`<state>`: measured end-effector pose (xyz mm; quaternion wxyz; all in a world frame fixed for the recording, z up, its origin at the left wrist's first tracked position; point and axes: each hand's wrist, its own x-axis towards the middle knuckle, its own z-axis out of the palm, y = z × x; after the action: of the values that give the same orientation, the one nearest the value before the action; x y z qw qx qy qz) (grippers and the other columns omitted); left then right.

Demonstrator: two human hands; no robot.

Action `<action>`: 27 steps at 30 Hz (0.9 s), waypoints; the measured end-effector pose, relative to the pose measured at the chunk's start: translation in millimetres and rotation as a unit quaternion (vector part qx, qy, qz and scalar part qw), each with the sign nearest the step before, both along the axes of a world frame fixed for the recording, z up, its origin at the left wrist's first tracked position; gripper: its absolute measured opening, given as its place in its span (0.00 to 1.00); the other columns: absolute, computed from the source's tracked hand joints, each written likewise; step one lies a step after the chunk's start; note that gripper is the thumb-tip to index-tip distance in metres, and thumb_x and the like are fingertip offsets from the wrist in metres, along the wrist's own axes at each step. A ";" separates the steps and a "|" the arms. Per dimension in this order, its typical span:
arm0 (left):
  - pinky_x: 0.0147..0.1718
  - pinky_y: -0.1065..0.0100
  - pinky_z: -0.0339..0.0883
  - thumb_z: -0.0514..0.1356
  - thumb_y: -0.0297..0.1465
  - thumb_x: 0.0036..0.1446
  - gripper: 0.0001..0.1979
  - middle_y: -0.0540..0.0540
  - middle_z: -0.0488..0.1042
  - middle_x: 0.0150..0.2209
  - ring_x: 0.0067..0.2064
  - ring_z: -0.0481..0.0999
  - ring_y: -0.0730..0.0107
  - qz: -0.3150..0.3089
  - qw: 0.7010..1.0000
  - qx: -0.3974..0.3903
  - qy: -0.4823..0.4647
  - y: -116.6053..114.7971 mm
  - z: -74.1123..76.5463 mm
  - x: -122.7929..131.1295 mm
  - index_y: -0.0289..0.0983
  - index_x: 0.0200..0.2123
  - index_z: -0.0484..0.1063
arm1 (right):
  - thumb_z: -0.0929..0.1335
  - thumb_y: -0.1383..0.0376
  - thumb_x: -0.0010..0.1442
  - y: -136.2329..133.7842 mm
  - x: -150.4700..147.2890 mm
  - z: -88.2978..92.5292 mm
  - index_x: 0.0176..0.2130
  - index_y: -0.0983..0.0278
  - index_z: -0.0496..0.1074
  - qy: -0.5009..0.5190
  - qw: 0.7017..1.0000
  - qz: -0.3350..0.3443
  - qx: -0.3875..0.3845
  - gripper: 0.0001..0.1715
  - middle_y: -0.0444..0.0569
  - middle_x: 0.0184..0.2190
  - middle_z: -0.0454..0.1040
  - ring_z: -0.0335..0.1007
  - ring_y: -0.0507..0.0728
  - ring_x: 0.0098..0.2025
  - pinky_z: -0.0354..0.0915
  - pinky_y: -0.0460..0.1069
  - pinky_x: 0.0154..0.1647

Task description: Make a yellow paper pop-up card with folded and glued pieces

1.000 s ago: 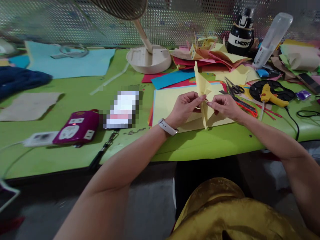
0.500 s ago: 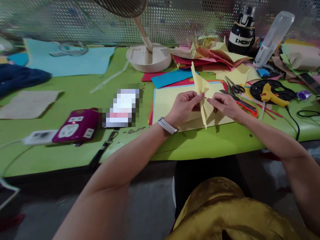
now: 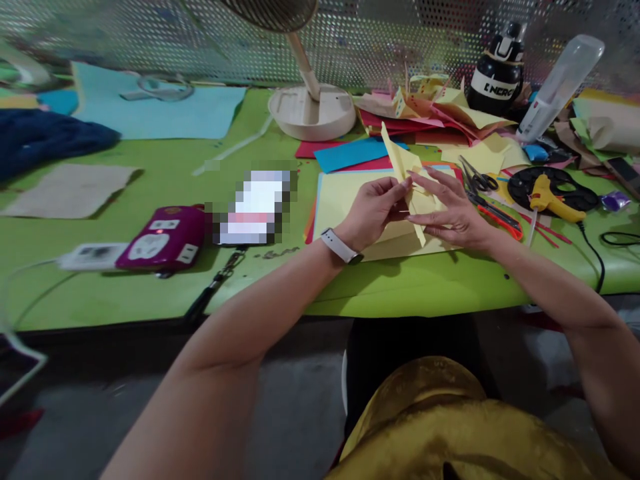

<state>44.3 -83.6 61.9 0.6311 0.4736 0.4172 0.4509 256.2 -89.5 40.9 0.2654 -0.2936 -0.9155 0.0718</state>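
Right of frame centre, the left hand (image 3: 374,208) pinches a folded pale-yellow paper piece (image 3: 401,160), long axis slanting down rightward, the right hand (image 3: 454,211) spread open against its right side.

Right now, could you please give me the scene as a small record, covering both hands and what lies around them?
Left hand: pinching the folded paper
Right hand: fingers spread, at the folded paper; contact unclear
Beneath: yellow sheets on the green table
Toward the right: scissors, cutter, glue gun
Toward the left: purple socket block
Behind: fan, black bottle
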 end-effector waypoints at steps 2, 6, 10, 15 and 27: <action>0.25 0.73 0.71 0.75 0.42 0.56 0.23 0.56 0.64 0.20 0.22 0.65 0.78 -0.006 1.000 -0.006 -0.006 -0.4 0.6 0.3 0.39 0.24 0.66 | 0.72 0.56 0.70 2.3 1.4 -1.2 0.56 0.40 0.81 0.008 1.000 -0.003 -0.009 0.17 0.35 0.77 0.58 0.44 0.64 0.80 0.46 0.72 0.79; 0.24 0.74 0.70 0.76 0.42 0.56 0.24 0.57 0.63 0.20 0.21 0.63 0.79 -0.006 1.000 -0.005 -0.026 0.0 0.7 0.0 0.39 0.24 0.65 | 0.73 0.52 0.68 1.6 1.9 -0.3 0.56 0.40 0.81 0.022 0.999 -0.008 -0.035 0.17 0.36 0.78 0.56 0.42 0.65 0.81 0.43 0.72 0.79; 0.23 0.75 0.69 0.75 0.40 0.56 0.22 0.57 0.64 0.20 0.21 0.63 0.80 -0.011 0.999 -0.024 -0.045 -0.6 1.2 0.3 0.39 0.24 0.67 | 0.73 0.53 0.68 1.2 1.9 -0.3 0.54 0.41 0.83 0.046 0.998 0.000 -0.053 0.15 0.37 0.77 0.57 0.42 0.64 0.81 0.43 0.71 0.80; 0.23 0.76 0.69 0.76 0.40 0.57 0.23 0.57 0.64 0.19 0.21 0.64 0.81 -0.014 0.998 -0.037 -0.052 -2.3 1.6 1.8 0.38 0.24 0.66 | 0.76 0.54 0.65 3.8 1.1 -2.9 0.48 0.43 0.86 0.091 0.994 0.010 -0.059 0.10 0.36 0.75 0.61 0.45 0.65 0.80 0.44 0.70 0.80; 0.36 0.67 0.79 0.75 0.38 0.58 0.17 0.54 0.73 0.25 0.25 0.73 0.77 -0.024 0.994 -0.058 -0.093 -4.3 -2.4 1.6 0.38 0.29 0.72 | 0.74 0.52 0.67 0.1 -5.1 -7.9 0.37 0.53 0.85 0.120 0.986 -0.090 -0.071 0.11 0.39 0.75 0.62 0.47 0.69 0.80 0.46 0.73 0.80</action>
<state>46.0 -88.0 59.5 0.7043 0.4021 0.3710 0.4524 251.1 -89.4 33.0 0.3569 -0.3821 -0.8396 0.1473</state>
